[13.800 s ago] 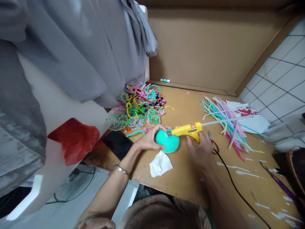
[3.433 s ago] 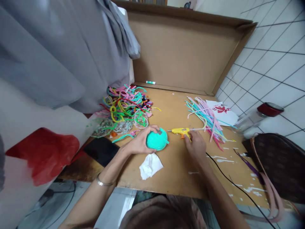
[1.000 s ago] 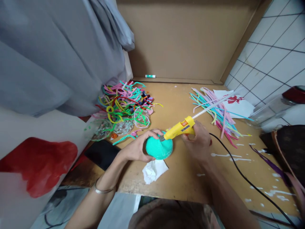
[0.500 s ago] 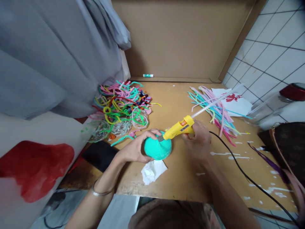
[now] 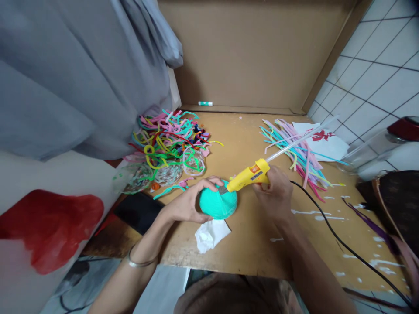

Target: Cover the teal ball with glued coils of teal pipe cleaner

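Two pipe-cleaner lots loose: tangled heap (image 5: pixel 168 141) left, straight bundle (image 5: pixel 296 150) right. Centre frame — right hand (image 5: pixel 275 194) closed round yellow glue gun (image 5: pixel 248 175); left hand (image 5: pixel 186 203) half-curled, gripping turquoise rounded piece (image 5: pixel 218 206). Visible side covered; underside hidden — remaining work can't tell.

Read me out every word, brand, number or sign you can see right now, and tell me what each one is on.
No text can be read for certain.
Yellow glue gun: a small dark label, too blurred to read.
Green and white tube at the back: any print is too small.
White paper: red marks, no clear word.
Brown bag: a faint pattern, no legible letters.
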The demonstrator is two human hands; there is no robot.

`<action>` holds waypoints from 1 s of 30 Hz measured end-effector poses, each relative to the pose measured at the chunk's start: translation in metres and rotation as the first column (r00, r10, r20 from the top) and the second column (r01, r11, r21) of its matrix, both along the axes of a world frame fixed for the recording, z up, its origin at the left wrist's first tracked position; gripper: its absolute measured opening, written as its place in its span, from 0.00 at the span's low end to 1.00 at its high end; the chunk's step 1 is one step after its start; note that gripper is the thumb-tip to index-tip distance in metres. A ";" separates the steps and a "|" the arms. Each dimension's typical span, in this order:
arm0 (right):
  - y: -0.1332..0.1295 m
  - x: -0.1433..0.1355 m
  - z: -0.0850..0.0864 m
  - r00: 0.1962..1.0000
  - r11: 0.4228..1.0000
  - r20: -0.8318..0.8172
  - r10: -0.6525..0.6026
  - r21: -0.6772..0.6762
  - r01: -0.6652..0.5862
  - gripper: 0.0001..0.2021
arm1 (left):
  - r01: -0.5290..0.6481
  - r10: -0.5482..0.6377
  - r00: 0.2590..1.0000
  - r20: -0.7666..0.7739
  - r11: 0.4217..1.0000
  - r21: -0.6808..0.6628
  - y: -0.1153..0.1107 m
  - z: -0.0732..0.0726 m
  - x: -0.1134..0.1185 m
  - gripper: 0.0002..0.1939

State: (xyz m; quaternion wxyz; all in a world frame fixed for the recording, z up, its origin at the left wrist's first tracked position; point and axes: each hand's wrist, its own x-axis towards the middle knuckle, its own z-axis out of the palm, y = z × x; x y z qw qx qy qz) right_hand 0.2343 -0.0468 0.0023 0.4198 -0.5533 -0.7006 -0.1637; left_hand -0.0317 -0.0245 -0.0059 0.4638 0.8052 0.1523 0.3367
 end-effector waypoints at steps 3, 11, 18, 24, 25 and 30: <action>-0.001 -0.001 0.001 1.000 1.000 -0.002 0.015 -0.009 -0.015 0.08 | -0.005 0.005 1.000 -0.007 1.000 -0.006 -0.001 0.000 0.000 0.33; -0.001 -0.004 0.003 0.999 1.000 -0.032 0.020 -0.004 -0.020 0.09 | -0.042 0.042 0.998 -0.046 0.999 0.006 -0.002 0.002 -0.001 0.31; -0.002 -0.003 0.003 0.998 0.999 -0.026 0.050 0.010 -0.050 0.09 | -0.036 0.036 0.999 -0.040 0.999 0.002 -0.002 0.003 -0.001 0.32; -0.001 -0.002 0.002 1.000 1.000 -0.015 0.025 0.011 -0.025 0.09 | -0.041 0.041 0.998 -0.042 0.999 -0.004 -0.002 0.002 -0.001 0.31; -0.001 -0.001 0.002 1.000 1.000 -0.008 0.026 0.012 -0.026 0.10 | -0.038 0.038 0.998 -0.040 0.999 -0.004 -0.002 0.002 -0.001 0.31; -0.002 0.002 -0.001 1.000 1.000 0.014 0.020 0.004 -0.020 0.10 | -0.019 0.019 1.000 -0.020 1.000 0.001 -0.001 0.001 0.000 0.32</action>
